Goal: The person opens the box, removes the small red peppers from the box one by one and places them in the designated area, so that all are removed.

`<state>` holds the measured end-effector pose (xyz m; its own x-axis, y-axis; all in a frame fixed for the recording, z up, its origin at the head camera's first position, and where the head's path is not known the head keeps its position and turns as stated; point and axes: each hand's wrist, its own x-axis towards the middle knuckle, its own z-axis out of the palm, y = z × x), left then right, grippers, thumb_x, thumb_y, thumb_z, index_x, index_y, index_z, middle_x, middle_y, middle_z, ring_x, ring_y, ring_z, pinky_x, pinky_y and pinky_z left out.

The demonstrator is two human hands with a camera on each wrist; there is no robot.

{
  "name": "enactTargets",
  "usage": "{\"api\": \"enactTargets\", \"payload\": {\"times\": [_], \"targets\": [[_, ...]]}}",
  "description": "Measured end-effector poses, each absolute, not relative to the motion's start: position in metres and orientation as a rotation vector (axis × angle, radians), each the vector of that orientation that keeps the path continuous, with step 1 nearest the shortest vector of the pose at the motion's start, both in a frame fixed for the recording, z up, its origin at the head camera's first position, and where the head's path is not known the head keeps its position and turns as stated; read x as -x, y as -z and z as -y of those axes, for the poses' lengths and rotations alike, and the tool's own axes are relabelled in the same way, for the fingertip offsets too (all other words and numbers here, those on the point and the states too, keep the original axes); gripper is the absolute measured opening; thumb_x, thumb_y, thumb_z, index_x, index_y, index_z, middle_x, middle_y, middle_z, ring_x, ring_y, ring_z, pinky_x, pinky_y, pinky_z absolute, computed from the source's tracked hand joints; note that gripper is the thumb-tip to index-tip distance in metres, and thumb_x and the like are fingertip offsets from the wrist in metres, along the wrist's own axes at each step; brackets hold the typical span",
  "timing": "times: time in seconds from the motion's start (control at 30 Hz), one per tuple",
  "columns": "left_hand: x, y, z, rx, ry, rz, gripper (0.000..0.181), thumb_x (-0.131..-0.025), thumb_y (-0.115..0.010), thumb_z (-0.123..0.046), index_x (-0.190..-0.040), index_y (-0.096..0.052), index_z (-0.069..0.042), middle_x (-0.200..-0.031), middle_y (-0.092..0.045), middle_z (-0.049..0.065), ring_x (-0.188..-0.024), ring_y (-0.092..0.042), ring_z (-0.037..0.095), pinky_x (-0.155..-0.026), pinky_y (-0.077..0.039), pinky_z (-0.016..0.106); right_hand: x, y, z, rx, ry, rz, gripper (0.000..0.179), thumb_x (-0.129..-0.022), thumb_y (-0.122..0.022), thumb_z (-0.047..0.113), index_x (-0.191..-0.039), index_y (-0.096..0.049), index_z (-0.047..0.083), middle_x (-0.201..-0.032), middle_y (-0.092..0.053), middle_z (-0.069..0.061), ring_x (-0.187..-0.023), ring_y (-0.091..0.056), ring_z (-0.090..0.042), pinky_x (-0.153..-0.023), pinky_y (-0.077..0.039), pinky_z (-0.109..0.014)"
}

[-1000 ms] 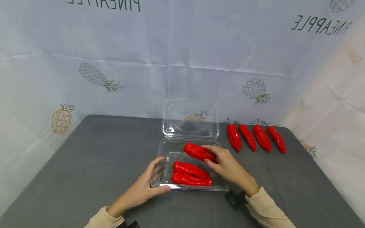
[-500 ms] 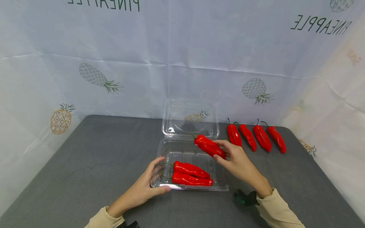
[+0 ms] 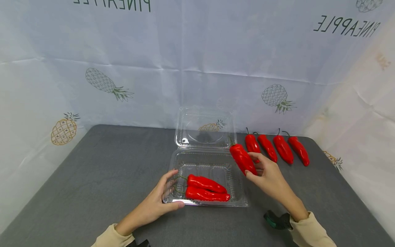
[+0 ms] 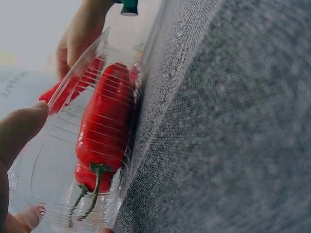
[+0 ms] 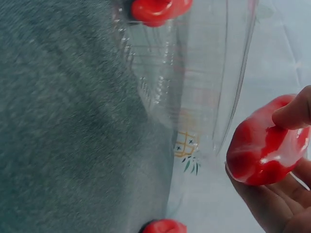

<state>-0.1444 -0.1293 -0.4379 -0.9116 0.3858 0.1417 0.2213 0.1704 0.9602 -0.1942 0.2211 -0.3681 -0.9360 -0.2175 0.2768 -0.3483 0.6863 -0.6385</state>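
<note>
My right hand (image 3: 268, 175) grips a red pepper (image 3: 242, 158) by its lower end, above the right side of a clear plastic clamshell container (image 3: 200, 168). In the right wrist view the thumb and fingers wrap this held pepper (image 5: 265, 145). Two more red peppers lie side by side inside the container: a front one (image 3: 205, 194) and one just behind it (image 3: 208, 183), stems to the left. My left hand (image 3: 155, 202) holds the container's front left corner. The left wrist view has the thumb (image 4: 24, 126) on the rim and fingertips by the wall.
The container's lid (image 3: 206, 135) stands raised at the back. Several red peppers (image 3: 283, 150) lie in a row at the table's back right, stems toward the curtain. A pineapple-print curtain (image 3: 154, 51) hangs behind the grey table (image 3: 123, 164).
My right hand has lifted the red pepper out of the container's back part and drawn it to the right, turning it more upright. The left hand has stayed in place.
</note>
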Motion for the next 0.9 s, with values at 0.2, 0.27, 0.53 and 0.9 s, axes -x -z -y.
{"api": "enactTargets", "payload": {"times": [0.2,0.27,0.53,0.9], "targets": [[0.144,0.437,0.13,-0.583,-1.835,-2.288,0.093,-0.084,-0.079,-0.02,-0.154,-0.019,-0.007,-0.163,-0.018,0.018,-0.147,-0.027,0.045,-0.117,-0.03,0.051,0.192,0.371,-0.228,-0.383,-1.06,2.761,0.05,-0.083,-0.068,0.0,-0.13,-0.053,-0.005,-0.107,-0.069,-0.022,-0.084,-0.072,-0.03,-0.061,-0.064,-0.033],[0.145,0.437,0.13,-0.58,-1.838,-2.284,0.093,-0.084,-0.079,-0.019,-0.154,-0.019,-0.008,-0.163,-0.018,0.018,-0.147,-0.028,0.045,-0.117,-0.03,0.051,0.191,0.372,-0.23,-0.345,-1.062,2.781,0.05,-0.084,-0.067,0.001,-0.131,-0.052,-0.005,-0.108,-0.069,-0.023,-0.084,-0.072,-0.029,-0.06,-0.063,-0.032],[0.144,0.436,0.13,-0.585,-1.857,-2.276,0.093,-0.084,-0.079,-0.018,-0.154,-0.019,-0.007,-0.162,-0.019,0.019,-0.147,-0.028,0.044,-0.117,-0.03,0.05,0.194,0.379,-0.239,-0.231,-1.053,2.886,0.057,-0.085,-0.067,0.005,-0.136,-0.043,-0.006,-0.124,-0.061,-0.028,-0.088,-0.068,-0.03,-0.064,-0.062,-0.032],[0.145,0.435,0.129,-0.582,-1.857,-2.273,0.094,-0.084,-0.08,-0.018,-0.154,-0.019,-0.006,-0.163,-0.018,0.019,-0.147,-0.028,0.045,-0.117,-0.03,0.05,0.199,0.382,-0.247,-0.226,-1.0,3.069,0.07,-0.081,-0.07,0.012,-0.139,-0.036,-0.009,-0.116,-0.061,-0.025,-0.085,-0.06,-0.022,-0.062,-0.049,-0.029]]}}
